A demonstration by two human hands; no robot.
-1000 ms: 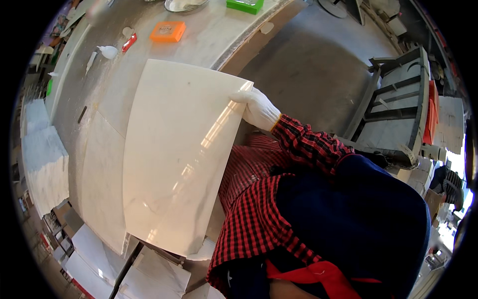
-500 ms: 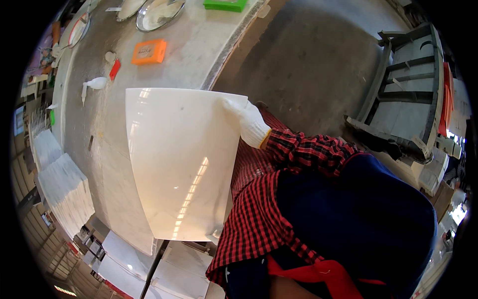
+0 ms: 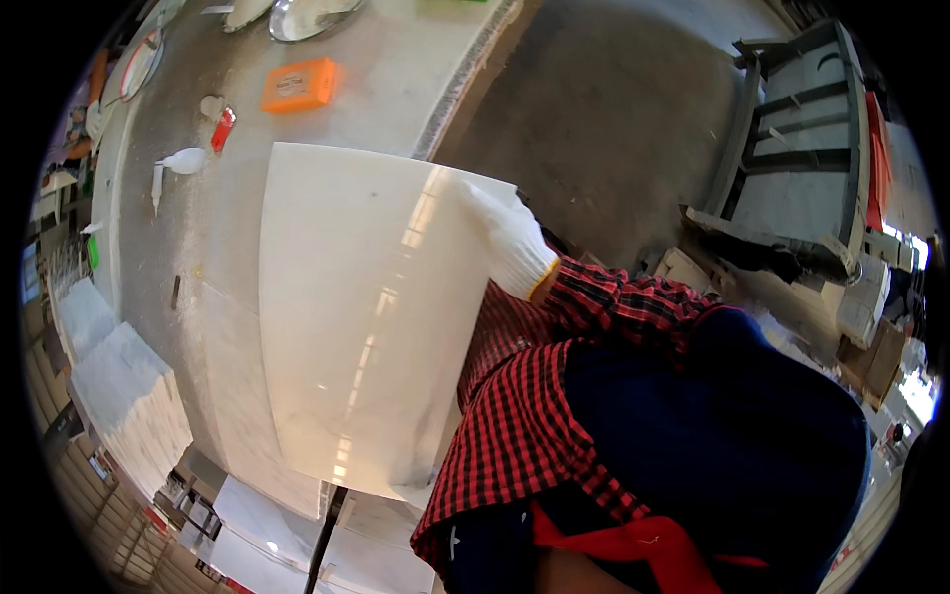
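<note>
A glossy white stone slab, faintly veined, is held over the grey worktop; ceiling light streaks reflect in its face. My right hand, in a white knit glove with a yellow cuff edge, grips the slab's upper right corner. Part of that hand lies over the face, and the rest is hidden behind the edge. At the slab's bottom right corner, only a bit of my gloved left hand shows, closed at the edge; my sleeve and shirt hide most of it.
On the worktop lie an orange box, a red packet, a white squeeze bottle and a metal bowl of pale material. Stacked slabs stand beyond its left side. A metal rack stands at the right.
The slab has tilted slightly in my hands, and its light reflections have shifted and lengthened upward. My right hand moved a little right and down with it. The surroundings have shifted slightly in view.
</note>
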